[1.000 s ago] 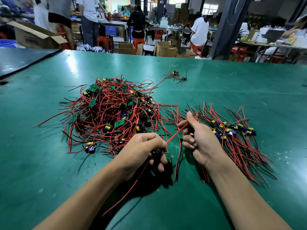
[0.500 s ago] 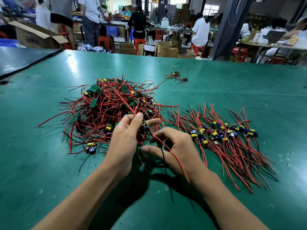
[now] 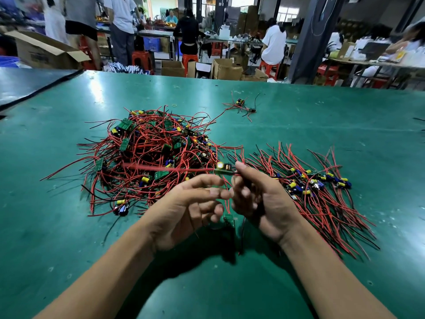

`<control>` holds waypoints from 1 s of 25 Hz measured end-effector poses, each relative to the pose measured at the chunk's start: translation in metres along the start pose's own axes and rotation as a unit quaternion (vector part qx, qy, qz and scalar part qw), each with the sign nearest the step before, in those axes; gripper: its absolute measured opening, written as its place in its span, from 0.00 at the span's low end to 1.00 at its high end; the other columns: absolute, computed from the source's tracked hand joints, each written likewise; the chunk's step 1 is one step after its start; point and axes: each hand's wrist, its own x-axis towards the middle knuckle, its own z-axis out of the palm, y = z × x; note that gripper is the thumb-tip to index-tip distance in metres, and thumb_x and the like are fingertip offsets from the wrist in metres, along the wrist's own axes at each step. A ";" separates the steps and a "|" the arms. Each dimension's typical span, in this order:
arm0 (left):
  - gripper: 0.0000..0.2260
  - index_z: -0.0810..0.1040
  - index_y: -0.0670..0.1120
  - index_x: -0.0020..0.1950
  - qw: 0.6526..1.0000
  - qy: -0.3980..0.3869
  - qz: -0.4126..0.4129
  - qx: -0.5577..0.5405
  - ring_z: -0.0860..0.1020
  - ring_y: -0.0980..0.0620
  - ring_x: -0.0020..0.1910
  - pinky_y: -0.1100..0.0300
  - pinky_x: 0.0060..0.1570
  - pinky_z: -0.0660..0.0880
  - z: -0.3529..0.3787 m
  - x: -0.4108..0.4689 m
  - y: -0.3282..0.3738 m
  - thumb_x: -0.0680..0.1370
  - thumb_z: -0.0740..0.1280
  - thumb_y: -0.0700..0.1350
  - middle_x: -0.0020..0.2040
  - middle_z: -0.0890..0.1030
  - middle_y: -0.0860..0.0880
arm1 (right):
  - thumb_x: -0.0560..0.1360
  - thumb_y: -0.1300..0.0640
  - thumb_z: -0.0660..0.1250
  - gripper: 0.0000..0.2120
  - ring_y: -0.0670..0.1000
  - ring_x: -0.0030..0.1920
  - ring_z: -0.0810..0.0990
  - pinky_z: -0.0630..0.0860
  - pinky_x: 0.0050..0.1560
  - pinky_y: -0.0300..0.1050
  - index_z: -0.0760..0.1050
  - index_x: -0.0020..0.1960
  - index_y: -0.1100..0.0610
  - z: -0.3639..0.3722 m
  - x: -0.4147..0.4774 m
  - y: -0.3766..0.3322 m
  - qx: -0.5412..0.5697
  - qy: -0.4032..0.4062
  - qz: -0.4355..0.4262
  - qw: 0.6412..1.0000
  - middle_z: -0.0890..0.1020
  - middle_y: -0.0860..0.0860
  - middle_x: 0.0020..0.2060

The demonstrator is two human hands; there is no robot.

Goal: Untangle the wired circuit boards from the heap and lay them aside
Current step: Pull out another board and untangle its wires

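One small green circuit board [image 3: 223, 169] trailing blurred red wire [image 3: 161, 168] is pinched by right hand [image 3: 259, 199]; left hand [image 3: 184, 208] grip unclear; red-wired heap [image 3: 156, 153] lies on green workshop table [image 3: 322, 125].

Taut red wire [image 3: 161, 168] motion-blurred, lower board [image 3: 228, 219] dim and indistinct

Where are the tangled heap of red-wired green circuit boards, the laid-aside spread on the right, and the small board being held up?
Tangled heap of red-wired green circuit boards [image 3: 156, 155]: head view, heap's middle.
Laid-aside spread of wired boards [image 3: 322, 203]: head view, its red wires.
Held-up small green board [image 3: 220, 165]: head view, its yellow capacitor.
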 end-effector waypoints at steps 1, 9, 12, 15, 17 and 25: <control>0.07 0.82 0.43 0.48 0.999 -0.013 -0.031 0.000 0.78 0.52 0.29 0.63 0.29 0.76 -0.001 0.001 0.000 0.70 0.71 0.38 0.38 0.83 0.45 | 0.67 0.46 0.77 0.14 0.41 0.19 0.64 0.53 0.25 0.38 0.78 0.31 0.53 -0.001 -0.002 0.000 -0.014 -0.032 0.015 0.999 0.70 0.45 0.21; 0.05 0.83 0.49 0.41 0.998 -0.032 -0.028 0.052 0.84 0.48 0.36 0.59 0.33 0.80 0.000 0.000 -0.006 0.69 0.76 0.47 0.42 0.85 0.43 | 0.69 0.45 0.76 0.14 0.49 0.26 0.66 0.54 0.29 0.43 0.75 0.34 0.51 -0.001 0.002 0.008 -0.113 -0.036 0.036 0.992 0.71 0.49 0.28; 0.09 0.79 0.45 0.41 0.995 0.036 -0.004 0.092 0.84 0.47 0.35 0.60 0.33 0.80 0.001 0.001 -0.012 0.66 0.78 0.42 0.41 0.84 0.40 | 0.68 0.47 0.78 0.18 0.48 0.23 0.69 0.68 0.24 0.38 0.71 0.31 0.52 -0.003 0.003 0.012 -0.102 0.025 0.020 0.994 0.70 0.51 0.26; 0.06 0.77 0.43 0.40 0.985 0.074 -0.015 0.155 0.82 0.46 0.30 0.64 0.24 0.74 0.003 0.000 -0.016 0.71 0.74 0.38 0.34 0.82 0.41 | 0.71 0.45 0.76 0.17 0.55 0.30 0.69 0.69 0.31 0.46 0.76 0.33 0.54 -0.001 0.003 0.015 -0.210 0.045 -0.028 0.976 0.73 0.59 0.30; 0.04 0.79 0.42 0.40 0.981 0.084 -0.023 0.172 0.82 0.47 0.28 0.65 0.23 0.72 0.004 0.001 -0.017 0.75 0.71 0.37 0.33 0.81 0.40 | 0.73 0.45 0.74 0.16 0.54 0.32 0.72 0.70 0.32 0.44 0.80 0.35 0.55 0.001 0.003 0.018 -0.241 0.058 -0.052 0.967 0.76 0.58 0.31; 0.06 0.80 0.36 0.42 0.974 0.137 0.031 0.177 0.79 0.47 0.26 0.61 0.25 0.74 0.003 0.006 -0.022 0.78 0.66 0.36 0.34 0.81 0.39 | 0.79 0.47 0.69 0.12 0.48 0.29 0.77 0.75 0.30 0.40 0.84 0.43 0.55 0.006 0.001 0.020 -0.256 0.012 0.008 0.967 0.81 0.53 0.34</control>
